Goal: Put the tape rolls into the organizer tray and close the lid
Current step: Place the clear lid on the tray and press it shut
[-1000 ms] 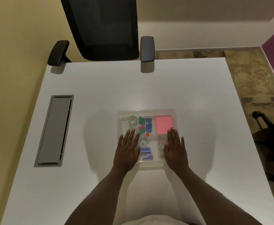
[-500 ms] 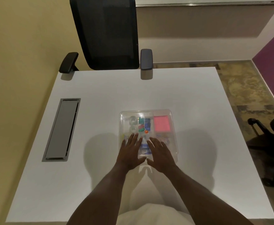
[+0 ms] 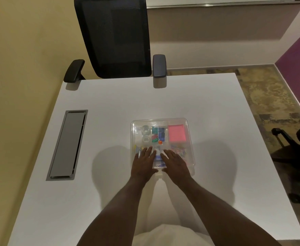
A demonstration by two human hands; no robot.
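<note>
Both hands have drawn inward since a second ago, from the tray's two near corners to its near middle, and now lie side by side. Left hand [image 3: 143, 165] and right hand [image 3: 176, 164]: palms down, fingers spread flat on the clear lid [image 3: 163, 122], each grip open and holding nothing. Tray [image 3: 190, 139]: a rectangular box of transparent plastic with rounded corners, standing near the middle of the smooth white bench [image 3: 216, 121]; the lid lies flat over it. Through the lid, the far-left compartment shows two tape rolls [image 3: 145, 133], small clear rings, one behind the other. Middle compartment: small green and blue pieces [image 3: 157, 134] and an orange dot [image 3: 160, 142]. Far-right compartment: a square pink pad [image 3: 176, 133]. Near-right compartment: a tangle of coloured clips [image 3: 178, 150]; the rest lies under the hands. Set into the bench at left is a long grey metal flap [image 3: 66, 145]. Beyond the far edge stands a black mesh-backed chair [image 3: 115, 38] with padded armrests.
</note>
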